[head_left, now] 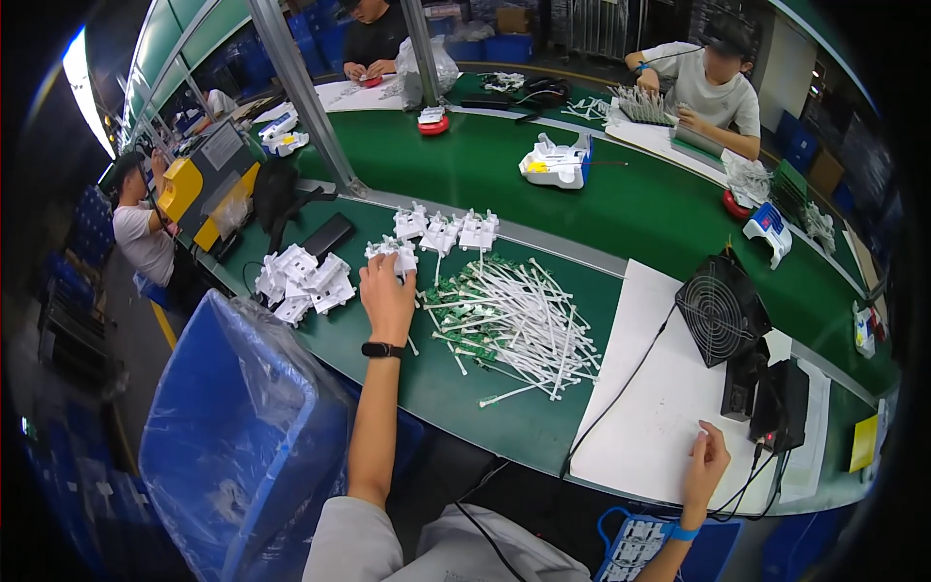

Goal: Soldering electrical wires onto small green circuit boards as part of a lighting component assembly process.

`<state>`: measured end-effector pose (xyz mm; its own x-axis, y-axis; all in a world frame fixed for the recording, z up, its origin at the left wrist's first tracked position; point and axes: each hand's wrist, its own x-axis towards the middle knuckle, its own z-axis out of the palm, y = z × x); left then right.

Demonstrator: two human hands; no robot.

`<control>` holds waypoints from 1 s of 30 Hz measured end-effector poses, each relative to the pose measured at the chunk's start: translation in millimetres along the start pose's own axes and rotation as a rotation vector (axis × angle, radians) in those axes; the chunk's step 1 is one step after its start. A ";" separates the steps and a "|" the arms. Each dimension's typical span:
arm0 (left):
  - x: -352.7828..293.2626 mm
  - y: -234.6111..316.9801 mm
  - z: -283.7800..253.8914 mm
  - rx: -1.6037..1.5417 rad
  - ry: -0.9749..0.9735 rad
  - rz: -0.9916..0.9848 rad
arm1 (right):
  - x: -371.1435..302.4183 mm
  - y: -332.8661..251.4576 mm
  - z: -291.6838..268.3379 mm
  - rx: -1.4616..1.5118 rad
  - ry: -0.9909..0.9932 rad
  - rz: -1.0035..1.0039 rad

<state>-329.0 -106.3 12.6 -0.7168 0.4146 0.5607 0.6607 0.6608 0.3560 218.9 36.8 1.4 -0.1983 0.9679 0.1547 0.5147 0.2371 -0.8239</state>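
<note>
My left hand [387, 299], with a dark band on its wrist, reaches over the green bench. Its fingers grip a white plastic bracket [403, 256] at the near end of a small group of similar white brackets [441, 233]. Left of this hand lies a heap of white brackets [305, 283]. To its right is a big pile of white cables with small green circuit boards [514, 325]. My right hand [708, 466], wearing a blue wrist strap, hovers above the near edge of a white sheet [626, 388]. Its fingers are loosely curled and apart, with nothing visible in them.
A blue bin lined with clear plastic [233, 436] stands at left. A black fan [722, 308] and a black power box [779, 405] with cords sit at right. Beyond a metal post [305, 97], a green conveyor [465, 165] carries white-and-blue housings [558, 162]. Several people work around.
</note>
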 end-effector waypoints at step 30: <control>-9.3 -65.6 -22.8 0.090 0.387 -0.230 | 46.0 -232.0 306.5 -0.206 -0.319 -1.084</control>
<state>-360.6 -167.8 1.1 -0.6949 -0.0023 0.7191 0.4601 0.7671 0.4471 -165.3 0.5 32.6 -0.8079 0.1877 0.5586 0.0649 0.9705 -0.2323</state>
